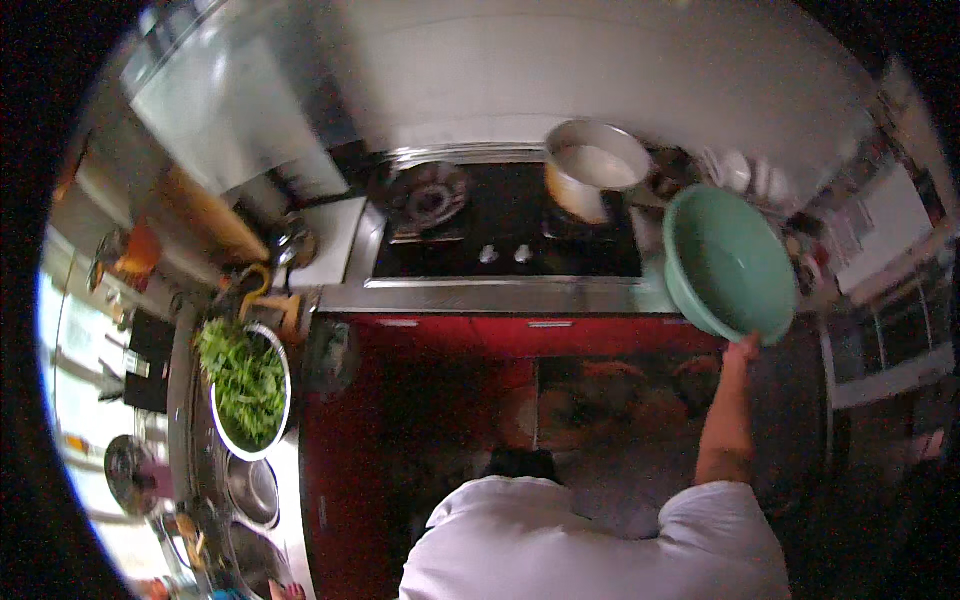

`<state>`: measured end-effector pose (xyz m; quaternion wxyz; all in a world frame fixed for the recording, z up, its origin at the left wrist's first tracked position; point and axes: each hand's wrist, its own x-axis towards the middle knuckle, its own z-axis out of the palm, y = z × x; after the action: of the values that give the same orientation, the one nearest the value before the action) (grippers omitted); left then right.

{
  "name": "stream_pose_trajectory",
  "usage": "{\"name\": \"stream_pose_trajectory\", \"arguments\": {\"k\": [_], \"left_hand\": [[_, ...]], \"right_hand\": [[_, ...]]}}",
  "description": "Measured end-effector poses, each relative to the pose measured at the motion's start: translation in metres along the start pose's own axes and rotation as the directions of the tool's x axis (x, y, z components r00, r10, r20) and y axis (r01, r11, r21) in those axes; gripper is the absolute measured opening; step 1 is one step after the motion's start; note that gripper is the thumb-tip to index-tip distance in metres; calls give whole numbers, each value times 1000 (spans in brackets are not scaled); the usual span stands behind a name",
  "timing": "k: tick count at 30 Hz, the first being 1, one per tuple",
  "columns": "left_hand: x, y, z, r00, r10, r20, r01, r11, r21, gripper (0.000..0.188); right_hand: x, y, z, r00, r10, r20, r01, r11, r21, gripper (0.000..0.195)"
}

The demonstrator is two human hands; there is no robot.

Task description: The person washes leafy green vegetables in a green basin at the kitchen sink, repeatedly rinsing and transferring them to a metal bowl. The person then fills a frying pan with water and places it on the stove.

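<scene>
My right hand (742,349) grips the near rim of a large green plastic basin (739,262). The arm is stretched out to the front right, and the basin is tilted so that its inside shows. No contents can be made out in it. At the bottom left edge, a few fingers of a hand (291,591) show by the sink counter. They are probably my left hand, but mostly cut off, and their grip is unclear. A tall metal pot (596,166) with pale, whitish contents stands on the right burner, left of the basin.
The left burner (429,199) of the black gas hob (502,217) bears no pot. Leafy greens (240,379) fill a white-rimmed bowl (283,420) on the left counter. Behind it are a metal basin (253,487) and a sink (255,551). Several stacked dishes (742,172) stand beyond the green basin.
</scene>
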<state>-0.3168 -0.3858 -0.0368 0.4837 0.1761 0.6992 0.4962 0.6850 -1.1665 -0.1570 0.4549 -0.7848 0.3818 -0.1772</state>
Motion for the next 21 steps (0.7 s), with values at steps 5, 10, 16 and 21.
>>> {"name": "stream_pose_trajectory", "arguments": {"k": [5,10,16,21], "left_hand": [[77,-22,-42,988,112,105,-126,982,141,53],[66,37,-46,989,93,-112,-112,978,-177,38],[28,56,6,976,-62,-208,-50,868,-494,46],[97,73,-21,972,-49,-232,-97,810,-578,49]], "right_hand": [[6,40,-10,822,-533,200,533,844,55,47],[-127,60,36,916,-298,268,196,917,348,41],[-284,109,44,651,251,716,-455,885,103,50],[-454,123,64,299,329,896,-287,926,-244,62]]}}
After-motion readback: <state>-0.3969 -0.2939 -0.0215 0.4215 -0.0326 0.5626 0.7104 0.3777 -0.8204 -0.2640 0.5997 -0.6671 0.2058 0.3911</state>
